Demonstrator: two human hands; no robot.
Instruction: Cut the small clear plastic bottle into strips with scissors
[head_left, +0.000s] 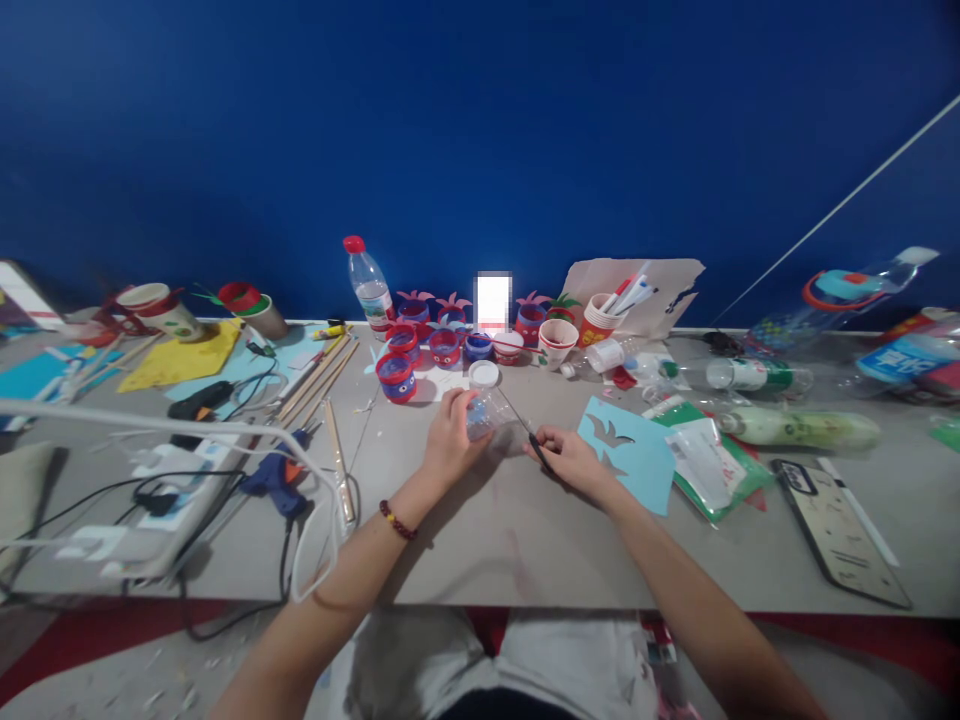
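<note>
A clear plastic bottle piece [493,408] is gripped at its left side by my left hand [452,438], which has a beaded bracelet at the wrist. My right hand [559,455] is closed around the dark handle of a thin-bladed cutting tool [538,448]. Its blade points up and left, beside the clear plastic; whether it touches is too small to tell. Just behind the plastic lies a white round lid [484,374]. Red and purple cups with eyes, one of them [396,380] nearest my left hand, stand behind. Light blue paper with cut-out shapes [634,450] lies right of my right hand.
A red-capped bottle [369,290] stands at the back. Glue guns [279,475], wooden sticks, cables and a white power strip [176,510] cover the left. On the right lie plastic bottles [802,428], a green packet [712,470] and a phone [840,530]. A blue wall rises behind.
</note>
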